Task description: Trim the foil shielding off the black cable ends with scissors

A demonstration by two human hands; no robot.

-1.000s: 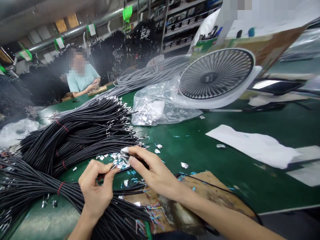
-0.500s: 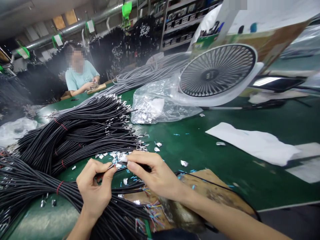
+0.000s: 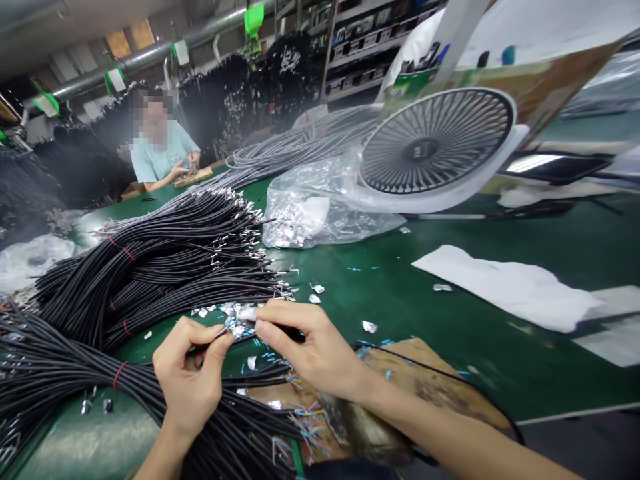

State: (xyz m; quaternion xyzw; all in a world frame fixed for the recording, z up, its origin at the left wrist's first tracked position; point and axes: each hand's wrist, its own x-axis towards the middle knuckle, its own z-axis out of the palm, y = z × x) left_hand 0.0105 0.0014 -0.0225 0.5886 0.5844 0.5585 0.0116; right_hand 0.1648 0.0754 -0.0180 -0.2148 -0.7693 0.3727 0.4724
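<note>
Two hands close together over the counter [image 3: 500,293], and here we are at the fine work. Our left hand [image 3: 190,370] has its grip pinched tight, thumb against forefinger, with the tip of a black cable [image 3: 223,332] poking out just past the fingertips. That end points toward our right hand [image 3: 313,343], thin bluish strands seeming to show beyond it, though they blur into the foil scraps [image 3: 242,331] behind.

Over on the right, the grip is drawn nearly together, thumb under forefinger, a dark item [image 3: 293,332] tucked between them; what it is, we can't tell. A white cover [image 3: 247,315] sits on the forefinger's tip, right beside the cable end, and whether they touch is too small to call.

How do we do this well? We'd say a firm left pinch close to the end, so the cable can't bend or roll, with the right doing the fine pulling in short, light strokes along the cable's line. Too much force could nick or snap those strands.

Just beyond lies the bundled cable pile [image 3: 150,257]; nearer us, colourful wire ends [image 3: 307,427] fan out over the board [image 3: 430,373].
</note>
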